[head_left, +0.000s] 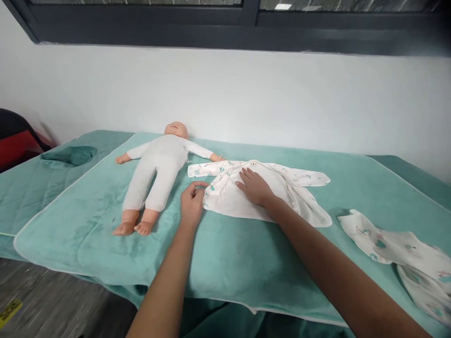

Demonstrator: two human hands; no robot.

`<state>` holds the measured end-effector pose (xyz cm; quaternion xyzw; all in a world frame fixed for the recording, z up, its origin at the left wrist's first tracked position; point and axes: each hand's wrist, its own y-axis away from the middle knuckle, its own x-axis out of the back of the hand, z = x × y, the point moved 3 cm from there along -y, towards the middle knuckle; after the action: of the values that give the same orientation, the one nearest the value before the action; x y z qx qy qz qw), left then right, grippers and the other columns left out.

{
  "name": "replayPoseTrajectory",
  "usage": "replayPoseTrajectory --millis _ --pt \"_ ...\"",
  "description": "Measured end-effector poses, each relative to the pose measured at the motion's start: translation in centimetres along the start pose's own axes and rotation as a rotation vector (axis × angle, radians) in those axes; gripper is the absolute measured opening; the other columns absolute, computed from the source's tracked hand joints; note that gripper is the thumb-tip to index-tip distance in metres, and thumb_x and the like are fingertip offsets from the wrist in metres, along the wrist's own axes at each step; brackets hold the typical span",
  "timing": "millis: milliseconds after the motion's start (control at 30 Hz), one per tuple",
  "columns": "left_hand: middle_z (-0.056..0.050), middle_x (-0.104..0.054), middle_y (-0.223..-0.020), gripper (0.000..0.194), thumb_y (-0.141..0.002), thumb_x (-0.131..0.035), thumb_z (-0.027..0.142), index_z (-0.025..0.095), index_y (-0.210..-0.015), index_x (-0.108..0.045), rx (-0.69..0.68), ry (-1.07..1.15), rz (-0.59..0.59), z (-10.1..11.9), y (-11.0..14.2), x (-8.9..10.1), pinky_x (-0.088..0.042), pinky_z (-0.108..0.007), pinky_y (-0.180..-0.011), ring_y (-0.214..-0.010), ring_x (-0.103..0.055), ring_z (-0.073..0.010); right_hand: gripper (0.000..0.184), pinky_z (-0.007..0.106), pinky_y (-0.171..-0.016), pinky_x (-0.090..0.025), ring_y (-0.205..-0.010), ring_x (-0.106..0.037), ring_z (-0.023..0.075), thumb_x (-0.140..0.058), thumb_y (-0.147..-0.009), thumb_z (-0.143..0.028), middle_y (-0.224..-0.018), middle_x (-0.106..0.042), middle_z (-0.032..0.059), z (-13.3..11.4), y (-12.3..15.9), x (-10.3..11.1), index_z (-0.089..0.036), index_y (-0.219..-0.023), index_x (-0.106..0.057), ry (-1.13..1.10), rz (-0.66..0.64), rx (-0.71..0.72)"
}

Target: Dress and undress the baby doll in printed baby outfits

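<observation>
A white long-sleeved baby shirt [230, 202] with a small green print lies spread open, its inner side facing up. My left hand [192, 202] is at the shirt's left front edge, its thumb and index finger closed on the cloth there. Flat on the inside of the shirt, near the neckline, rests my right hand [256, 188] with its fingers stretched out. A baby doll [167, 152] in a white cloth body lies on its back to the left, arms spread. Its hand on the shirt's side lies just behind the left sleeve.
Green padded cloth [88, 234] covers the table. A crumpled printed baby garment [394, 246] lies at the right. A white wall [282, 98] with a dark window frame [141, 28] stands behind. A black and red object [17, 145] is at the far left.
</observation>
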<state>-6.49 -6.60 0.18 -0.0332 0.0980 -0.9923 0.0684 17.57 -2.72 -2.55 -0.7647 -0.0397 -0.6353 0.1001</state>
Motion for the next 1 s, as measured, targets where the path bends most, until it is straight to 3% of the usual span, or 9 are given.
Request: replayPoseTrajectory --millis 133,300,467,667,900,1000 --pt "0.006 -0.038 -0.051 0.020 -0.070 -0.054 0.024 0.019 -0.085 -0.067 -0.042 0.103 0.097 -0.3 -0.3 0.2 -0.026 -0.023 -0.049 -0.050 -0.035 -0.0104 0.067 0.046 -0.122 -0.020 -0.152 -0.020 0.0263 -0.022 -0.101 -0.052 -0.162 -0.028 0.0122 -0.4 0.4 -0.2 -0.010 -0.152 -0.038 0.055 -0.030 0.079" --pt "0.007 -0.035 -0.051 0.019 -0.070 -0.055 0.024 0.019 -0.085 -0.066 -0.040 0.111 0.071 -0.7 -0.5 0.1 -0.025 -0.023 -0.048 -0.048 -0.033 -0.0098 0.069 0.046 -0.122 -0.020 -0.152 -0.020 0.0258 -0.026 -0.100 -0.054 -0.163 -0.027 0.0122 -0.6 -0.5 -0.4 -0.012 -0.154 -0.033 0.042 -0.038 0.107" --pt "0.007 -0.037 -0.050 0.018 -0.070 -0.055 0.024 0.019 -0.083 -0.066 -0.036 0.094 0.088 -0.5 -0.4 0.1 -0.026 -0.023 -0.047 -0.048 -0.034 -0.0096 0.063 0.043 -0.121 -0.022 -0.147 -0.032 0.0239 -0.029 -0.100 -0.051 -0.159 -0.037 0.0100 -2.1 -0.6 -0.5 -0.014 -0.149 -0.042 -0.012 -0.010 0.143" --pt "0.006 -0.038 -0.049 0.014 -0.069 -0.054 0.022 0.019 -0.078 -0.065 -0.024 0.060 0.104 0.0 -0.2 0.0 -0.027 -0.023 -0.048 -0.048 -0.034 -0.0098 0.050 0.040 -0.113 -0.037 -0.136 -0.047 0.0232 -0.030 -0.102 -0.039 -0.149 -0.052 0.0028 -3.3 0.9 0.0 -0.023 -0.144 -0.052 -0.074 0.058 0.071" --pt "0.007 -0.038 -0.050 0.014 -0.072 -0.055 0.025 0.019 -0.079 -0.066 -0.021 0.052 0.088 -0.4 -0.5 0.0 -0.027 -0.024 -0.049 -0.048 -0.034 -0.0102 0.048 0.038 -0.113 -0.037 -0.135 -0.048 0.0237 -0.029 -0.103 -0.037 -0.145 -0.056 0.0064 -3.6 0.8 -0.2 -0.018 -0.134 -0.060 -0.039 0.092 0.016" --pt "0.006 -0.038 -0.050 0.014 -0.072 -0.055 0.024 0.019 -0.079 -0.066 -0.023 0.044 0.088 -0.6 -0.5 0.1 -0.027 -0.024 -0.049 -0.048 -0.034 -0.0103 0.048 0.039 -0.115 -0.033 -0.137 -0.046 0.0240 -0.033 -0.102 -0.038 -0.147 -0.054 0.0083 -3.7 0.6 -0.1 -0.017 -0.136 -0.057 -0.016 0.072 0.093"
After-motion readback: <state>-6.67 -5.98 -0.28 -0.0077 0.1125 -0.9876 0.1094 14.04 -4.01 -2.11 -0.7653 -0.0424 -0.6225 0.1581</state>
